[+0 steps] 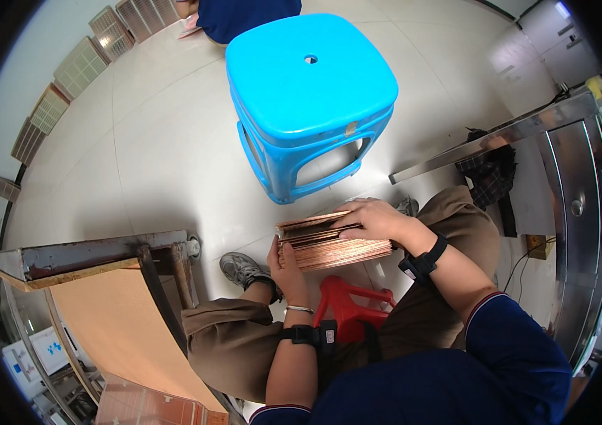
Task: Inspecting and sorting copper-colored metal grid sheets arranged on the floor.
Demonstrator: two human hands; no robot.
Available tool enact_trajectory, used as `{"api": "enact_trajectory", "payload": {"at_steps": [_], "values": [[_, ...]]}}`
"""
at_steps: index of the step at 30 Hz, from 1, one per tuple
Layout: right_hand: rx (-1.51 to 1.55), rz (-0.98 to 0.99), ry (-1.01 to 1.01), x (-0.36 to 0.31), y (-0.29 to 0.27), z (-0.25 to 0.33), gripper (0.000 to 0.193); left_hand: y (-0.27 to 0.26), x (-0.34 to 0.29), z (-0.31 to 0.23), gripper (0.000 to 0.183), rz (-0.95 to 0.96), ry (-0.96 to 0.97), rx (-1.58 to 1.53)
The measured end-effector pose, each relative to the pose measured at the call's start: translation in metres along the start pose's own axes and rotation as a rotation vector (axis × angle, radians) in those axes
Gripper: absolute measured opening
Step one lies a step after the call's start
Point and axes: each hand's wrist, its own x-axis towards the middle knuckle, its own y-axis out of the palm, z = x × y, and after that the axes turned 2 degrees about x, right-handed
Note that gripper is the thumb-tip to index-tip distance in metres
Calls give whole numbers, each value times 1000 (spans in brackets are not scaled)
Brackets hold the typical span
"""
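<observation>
Above my lap I hold a thick stack of thin copper-coloured sheets [340, 253], their edges facing me. My left hand [287, 275] grips the stack's left end, thumb on the near side. Over the right part lies my right hand [375, 219], its fingers curled in among the upper sheets. A dark gap shows there between a few far sheets and the rest. The undersides of the sheets and some of my fingertips are hidden. Just beyond the stack stands a blue plastic stool [311, 78].
Below my hands is a red stool [347, 304] between my legs. A metal-edged bench [103, 255] with a tan panel stands at left, a metal cabinet [577, 184] at right. Several grid-patterned panels [81, 67] lean on the far-left wall. Another person's dark blue clothing [244, 18] shows beyond the blue stool.
</observation>
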Motion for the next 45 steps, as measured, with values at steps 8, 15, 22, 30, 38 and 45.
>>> {"api": "enact_trajectory", "payload": {"at_steps": [8, 15, 22, 30, 38, 45], "values": [[-15, 7, 43, 1, 2, 0, 28, 1, -1, -4, 42, 11, -58, -65], [191, -119, -7, 3, 2, 9, 25, 2, -2, -1, 44, -75, -23, -7], [13, -91, -120, 3, 0, 7, 25, 5, -3, -6, 40, -59, -50, -29], [33, -85, -98, 4, 2, 6, 22, 1, -2, -3, 40, -15, -65, -8], [19, -75, -89, 4, 2, 6, 22, 4, -2, -5, 41, -35, -62, -125], [61, -94, -83, 4, 1, 9, 23, 0, -2, 5, 43, -90, -33, 84]]}}
